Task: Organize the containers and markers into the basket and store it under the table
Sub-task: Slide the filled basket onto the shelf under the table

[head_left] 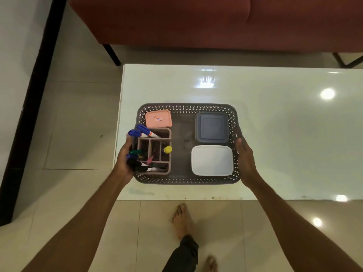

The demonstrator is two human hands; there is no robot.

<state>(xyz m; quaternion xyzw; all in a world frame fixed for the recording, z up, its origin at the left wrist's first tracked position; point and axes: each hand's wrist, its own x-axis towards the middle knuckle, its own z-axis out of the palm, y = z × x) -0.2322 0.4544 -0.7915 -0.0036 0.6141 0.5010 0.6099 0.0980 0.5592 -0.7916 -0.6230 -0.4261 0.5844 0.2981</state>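
- On the white table [275,134], near its left end, sits your grey perforated basket [186,181], with both your hands on its short sides
- Your left hand [125,160] is wrapped around the left wall, fingers closed on it right by the marker caps
- Your right hand [245,160] is clamped on the right wall, thumb hooked over the rim
- Inside, back left, there's a pink-lidded container [158,118]; back right a dark blue one [212,127]; front right a white one [212,160]
- Front left is the divided organizer [155,152], holding the markers [146,132] — blue caps leaning out toward your left hand, black ones lower down, plus a yellow cap [168,149] standing up
- Can't tell if the basket is lifted or resting on the table
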